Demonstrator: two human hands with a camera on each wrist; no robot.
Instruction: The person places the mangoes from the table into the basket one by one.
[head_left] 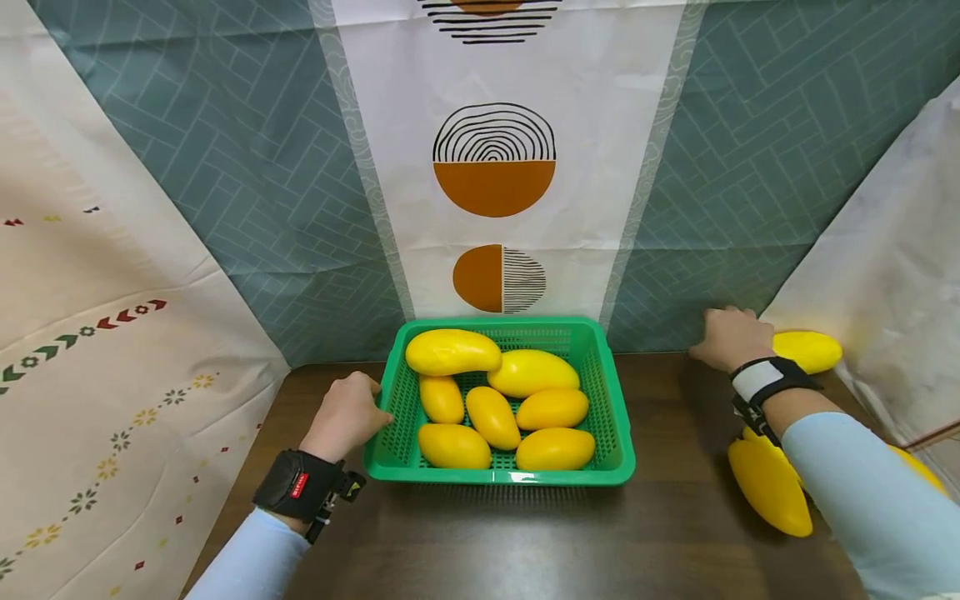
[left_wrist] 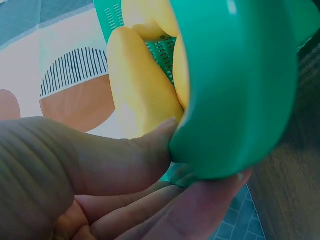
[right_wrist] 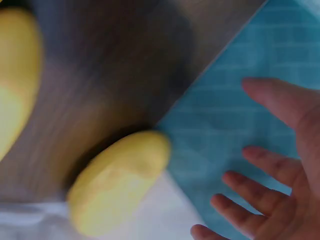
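A green plastic basket [head_left: 501, 477] stands on the brown table, with several yellow mangoes [head_left: 453, 352] inside it. At the basket's left side my left hand [head_left: 345, 418] grips the rim. The left wrist view shows the thumb [left_wrist: 145, 155] on the inner side of the rim and fingers beneath it. Over the table's back right my right hand [head_left: 733, 340] is held with fingers spread and holds nothing. Beside that hand lies a loose mango [head_left: 813, 351], apart from it in the right wrist view.
More mangoes [head_left: 772, 492] lie on the right of the table, partly hidden by the right forearm. A patterned cloth [head_left: 495, 275] hangs behind the table. Pale cloths [head_left: 892, 275] rise along the right and left sides.
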